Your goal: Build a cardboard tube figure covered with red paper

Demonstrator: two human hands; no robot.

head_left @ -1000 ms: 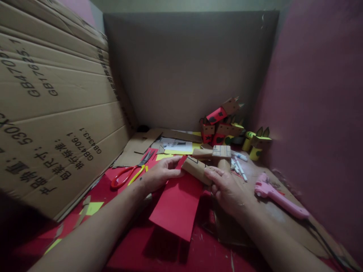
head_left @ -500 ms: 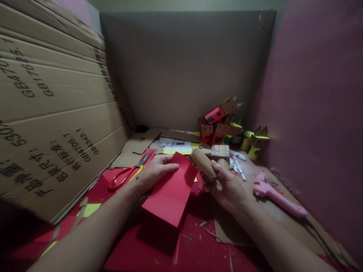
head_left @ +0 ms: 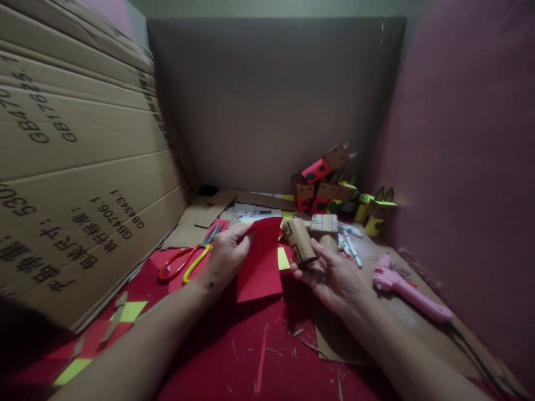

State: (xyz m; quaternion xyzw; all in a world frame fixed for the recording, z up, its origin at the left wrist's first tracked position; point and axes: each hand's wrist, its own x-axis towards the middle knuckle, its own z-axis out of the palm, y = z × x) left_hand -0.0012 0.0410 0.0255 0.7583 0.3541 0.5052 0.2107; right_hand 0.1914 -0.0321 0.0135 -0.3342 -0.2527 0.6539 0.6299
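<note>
Pinched along its left edge, a sheet of red paper [head_left: 264,264] hangs upright from my left hand [head_left: 229,252]. My right hand [head_left: 330,275] has its fingers around the lower end of a brown cardboard tube [head_left: 299,240] marked with black lines, tilted to the left. The paper and the tube are held side by side, a small gap between them. Scissors [head_left: 190,259] with red and yellow handles lie just left of my left hand. Behind the right hand stands a cardboard piece with a lined white top [head_left: 324,223].
Finished-looking red and yellow cardboard animal figures [head_left: 321,186] are stacked at the back right. White markers [head_left: 350,245] and a pink glue gun [head_left: 412,289] with a cord lie at right. A large printed cardboard box [head_left: 92,167] walls the left. Paper scraps [head_left: 129,311] litter the red table.
My left hand has turned the red sheet from slanting toward me to more upright, further from me. The tube in my right hand has rolled and tipped slightly, its lines now showing more.
</note>
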